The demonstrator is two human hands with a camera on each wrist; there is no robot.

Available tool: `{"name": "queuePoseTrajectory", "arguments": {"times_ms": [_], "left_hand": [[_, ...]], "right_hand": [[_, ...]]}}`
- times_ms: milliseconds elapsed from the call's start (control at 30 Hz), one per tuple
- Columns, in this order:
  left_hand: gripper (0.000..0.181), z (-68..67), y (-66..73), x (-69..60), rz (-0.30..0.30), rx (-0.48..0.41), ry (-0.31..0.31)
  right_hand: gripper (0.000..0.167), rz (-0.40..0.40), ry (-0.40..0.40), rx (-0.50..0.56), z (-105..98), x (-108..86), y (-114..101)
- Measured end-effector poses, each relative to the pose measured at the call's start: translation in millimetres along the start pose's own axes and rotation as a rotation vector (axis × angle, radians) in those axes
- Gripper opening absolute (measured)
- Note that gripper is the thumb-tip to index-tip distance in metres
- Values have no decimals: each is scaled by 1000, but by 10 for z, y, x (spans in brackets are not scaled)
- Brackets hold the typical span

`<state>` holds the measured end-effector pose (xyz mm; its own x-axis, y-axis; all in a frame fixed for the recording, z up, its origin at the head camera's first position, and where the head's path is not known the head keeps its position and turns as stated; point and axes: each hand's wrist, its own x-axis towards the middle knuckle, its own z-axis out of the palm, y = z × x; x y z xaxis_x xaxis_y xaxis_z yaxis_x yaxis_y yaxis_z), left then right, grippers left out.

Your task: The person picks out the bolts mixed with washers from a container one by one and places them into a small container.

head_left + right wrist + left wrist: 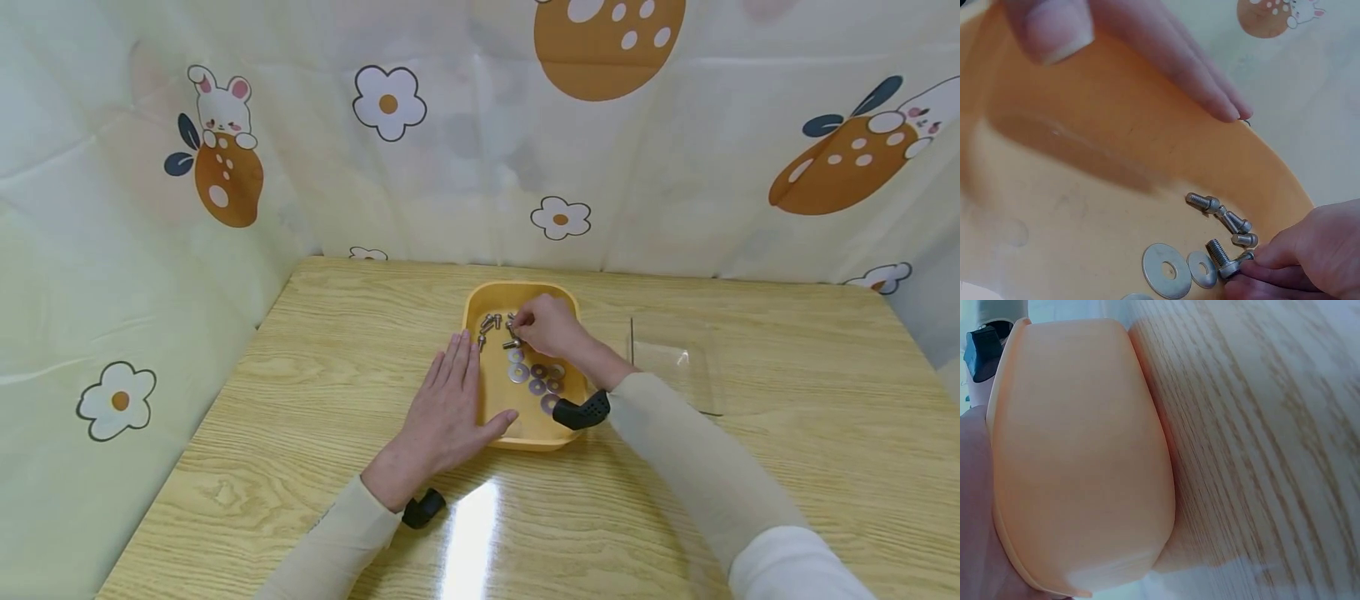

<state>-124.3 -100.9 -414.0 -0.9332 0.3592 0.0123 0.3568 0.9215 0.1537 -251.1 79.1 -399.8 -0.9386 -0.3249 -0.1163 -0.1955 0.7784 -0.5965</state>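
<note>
A shallow yellow-orange tray (492, 429) sits on the wooden table. My left hand (444, 408) lies along its left rim with straight fingers, the thumb reaching over the near edge. Inside the tray's far end, my right hand (551, 327) has its fingertips down among the metal screws (487, 322). In the right wrist view, its thumb and fingers pinch a small screw (1246, 255), partly hidden by the fingertips. Another screw (1219, 257) lies right beside them. Several flat washers (518, 372) are spread nearer the tray's middle and right side.
To the right of the tray stands a clear plastic box (678, 367) with dark edge lines. Behind the table (360, 333) hangs a patterned curtain (465, 167). Black wrist camera mounts (581, 411) sit at both wrists, the right one above the tray's near right corner.
</note>
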Motion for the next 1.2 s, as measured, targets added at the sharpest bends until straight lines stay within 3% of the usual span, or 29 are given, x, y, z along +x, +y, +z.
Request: {"name": "queuePoseTrajectory", "arguments": {"times_ms": [433,733,1033,1200], "left_hand": [[103,-13,6,7,-2,-29,-8],[102,-6,-1,4,1,-40,-3],[101,-3,-11,-4,-3,-41,-4],[100,2,-4,-7,3,-47,-1]], "right_hand": [[11,160,-60,125,3,-15,-52],[10,168,-61,172,36,-7,-33],[11,156,-44,143,106,-6,-21],[14,178,-51,211,102,-4,5]]}}
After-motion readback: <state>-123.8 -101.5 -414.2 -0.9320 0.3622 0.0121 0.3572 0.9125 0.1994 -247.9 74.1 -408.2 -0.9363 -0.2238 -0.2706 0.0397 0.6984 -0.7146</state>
